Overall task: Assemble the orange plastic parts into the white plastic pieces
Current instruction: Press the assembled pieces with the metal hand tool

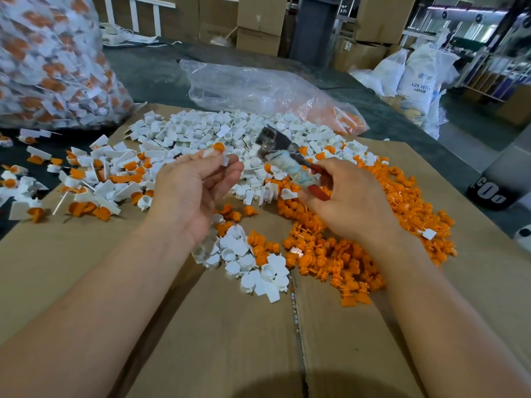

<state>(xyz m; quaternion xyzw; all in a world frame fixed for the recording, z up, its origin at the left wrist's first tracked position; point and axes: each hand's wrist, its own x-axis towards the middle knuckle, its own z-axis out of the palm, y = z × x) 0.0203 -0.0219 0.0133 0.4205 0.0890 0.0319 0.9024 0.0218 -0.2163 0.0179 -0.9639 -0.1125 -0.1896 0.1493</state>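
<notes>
On a flattened cardboard carton (201, 340) laid over a dark grey surface (149, 70), loose parts lie in drifts. At the left edge, finished pieces (94, 179), white with orange set in, spill off the cardboard onto the grey. The left hand (195, 188) is raised palm up beside them, thumb and curled fingertips pinching one white piece (225, 160) with an orange part (219, 147) seated at its top. Its wrist hides part of a small heap of white pieces (253, 262) by the carton's middle seam. Behind both hands spreads the main white pile (218, 130). The right hand (347, 196) has its fingers curled round the red handles of pliers (287, 156), whose dark head is blurred and points up toward the left hand. Hand and tool cover the place where the white pile meets the loose orange parts (359, 254) heaped to the right.

The white pieces are matte: short round cups, each with a flat rectangular tab. The orange parts are small, ribbed and knobbly. The cardboard is plain brown with a taped seam.

A bulging clear bag (51, 61) at far left is packed with finished pieces. A second clear bag (267, 93), crumpled and mostly flat, lies behind the white pile with orange parts in its right end. Farther right stand white sacks (416, 73), whose contents cannot be told, and brown cartons (258, 21) are stacked at the back.
</notes>
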